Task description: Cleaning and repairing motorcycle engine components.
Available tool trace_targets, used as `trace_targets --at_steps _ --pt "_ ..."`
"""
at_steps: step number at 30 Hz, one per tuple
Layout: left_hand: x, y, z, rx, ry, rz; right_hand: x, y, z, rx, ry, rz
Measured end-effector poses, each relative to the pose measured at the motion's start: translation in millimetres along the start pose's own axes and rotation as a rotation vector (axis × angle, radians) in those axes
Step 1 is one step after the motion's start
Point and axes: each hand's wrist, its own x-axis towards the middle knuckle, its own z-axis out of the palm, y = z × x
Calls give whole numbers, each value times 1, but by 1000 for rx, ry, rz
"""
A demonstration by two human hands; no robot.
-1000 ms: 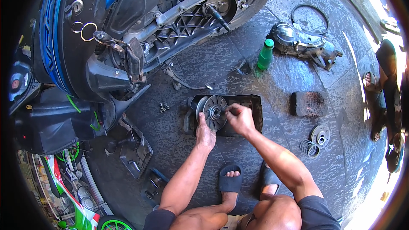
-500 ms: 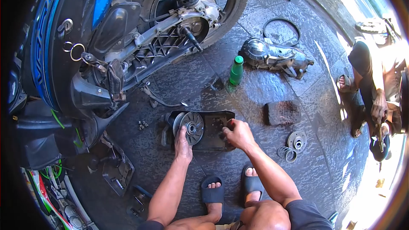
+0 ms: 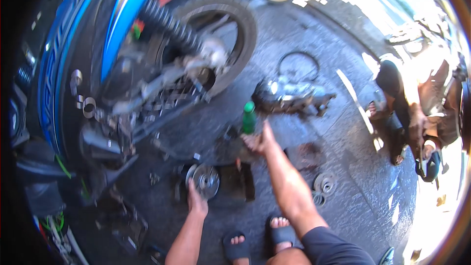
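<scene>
Green bottle (image 3: pixel 248 118) stands up on the dark ground, and its long way runs up and down with its cap on top. It sits in front of the person, just beside a dark engine part (image 3: pixel 293 99) and below the back wheel (image 3: pixel 230 34) of a blue scooter (image 3: pixel 117 34). The right hand (image 3: pixel 259 142) is stretched far out to the bottle. The arm is long and nearly straight, going up and a bit to the left from the knee. The fingers (image 3: pixel 251 141) are at the bottom of the bottle, but the picture is blurry, so it is hard to tell if they grip it or just touch it.

The left hand (image 3: pixel 196 203) is nearer to the body. Its arm comes up from the low edge and the hand rests with its fingers on the rim of a round metal disc (image 3: pixel 205 180). The disc stands on its edge by a flat black tray (image 3: pixel 236 181) on the ground. The hand looks like it holds the disc steady.

Some flat metal rings (image 3: pixel 324 184) lie on the ground to the right of the arm. Two feet in dark sandals (image 3: pixel 258 239) are at the bottom. Another person (image 3: pixel 417 103) crouches far off on the right in bright sun
</scene>
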Motion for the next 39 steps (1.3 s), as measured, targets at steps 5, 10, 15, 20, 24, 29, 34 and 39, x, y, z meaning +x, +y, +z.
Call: trace_targets --at_steps 5,10,15,20,24,29,34,39 --pt "-2 -16 -12 -1 65 -34 38 4 26 395 90 -99" --pt "0 -11 13 19 102 -111 37 -29 18 465 -7 -155" --pt "-3 11 -10 27 88 -109 -42 27 28 325 -76 -338" --pt "2 3 8 -2 46 -141 -136 78 -50 275 -231 -476" --pt "-5 -7 22 48 75 -106 -193 113 -66 143 -199 -592" --pt "8 -43 1 235 56 50 -234 139 -51 48 -236 -649" --pt "-18 -51 23 682 53 123 -251 154 -54 -72 -261 -698" --pt "-14 -46 46 958 111 315 -257 145 -47 -107 -250 -814"
